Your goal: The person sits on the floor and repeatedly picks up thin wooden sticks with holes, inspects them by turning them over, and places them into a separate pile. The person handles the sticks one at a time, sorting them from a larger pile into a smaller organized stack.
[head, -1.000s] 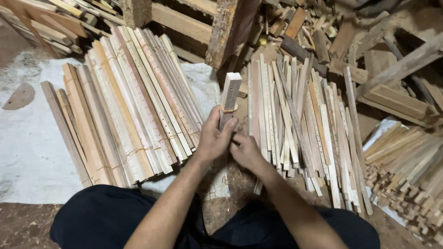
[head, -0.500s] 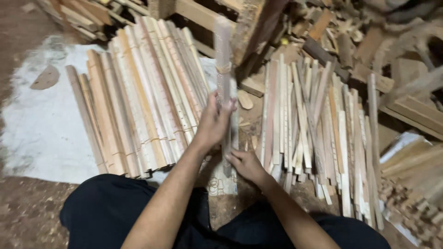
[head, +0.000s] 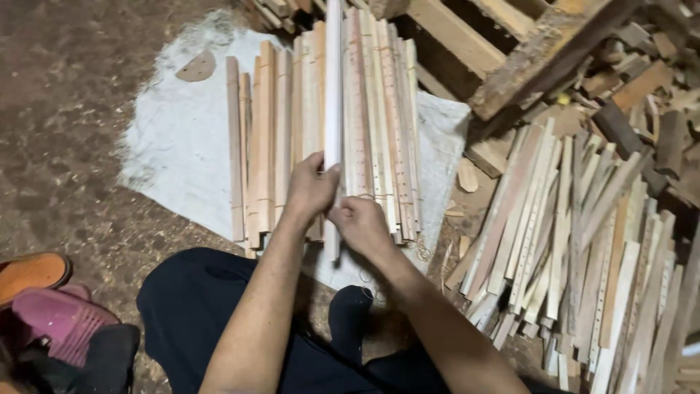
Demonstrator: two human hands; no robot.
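**Both hands on one pale wooden strip, head view**

Far left, low: an orange shoe (head: pixel 30 273) and a pink shoe (head: pixel 62 319) on the dirt floor (head: pixel 73 109). Next right, a white sheet (head: pixel 179 153) lies on the floor, with a small flat brown offcut (head: pixel 197 67) near its top edge.

On the sheet: a neat row of wooden strips (head: pixel 277 131), laid side by side, long axes running away from the camera.

Left hand (head: pixel 310 188): fingers curled shut around a pale wooden strip (head: pixel 332 80), gripping it low on its length. The strip runs straight up over the neat row and out of the top edge; its near end pokes out below the hands.

Right hand (head: pixel 361 222): touching the left, just below it, fingers closed on the same strip.

Right of hands: a dark wooden frame (head: pixel 539 58), then a loose heap of strips (head: pixel 583 255) fanned on the floor, well apart from the neat row.
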